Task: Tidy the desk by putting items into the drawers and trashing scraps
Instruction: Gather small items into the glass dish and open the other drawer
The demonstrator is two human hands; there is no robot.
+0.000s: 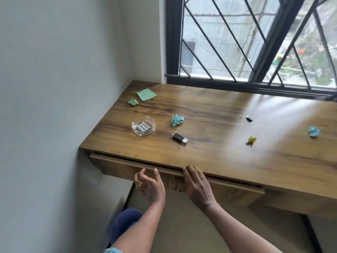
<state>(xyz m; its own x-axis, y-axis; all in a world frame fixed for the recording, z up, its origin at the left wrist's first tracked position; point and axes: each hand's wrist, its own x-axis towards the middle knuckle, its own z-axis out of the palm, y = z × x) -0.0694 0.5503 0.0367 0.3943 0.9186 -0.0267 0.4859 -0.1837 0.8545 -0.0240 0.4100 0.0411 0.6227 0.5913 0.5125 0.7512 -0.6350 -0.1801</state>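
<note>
A wooden desk (209,152) stands in a corner under a window. Its left drawer (116,165) sits slightly out from the front edge. My right hand (197,185) has its fingers hooked over the drawer's top lip. My left hand (148,185) hovers just in front of the drawer face with fingers apart, holding nothing. On the desk lie a glass dish (143,126) with batteries, a black USB stick (179,71), a small black cap (249,118), a green sticky pad (146,94) and crumpled scraps: green (133,102), teal (176,120), yellow (251,140) and blue (314,131).
A grey wall (54,88) bounds the desk on the left. A barred window (255,42) runs along the back. A second drawer front (237,190) continues to the right. A blue rounded object (125,223) sits on the floor below the desk.
</note>
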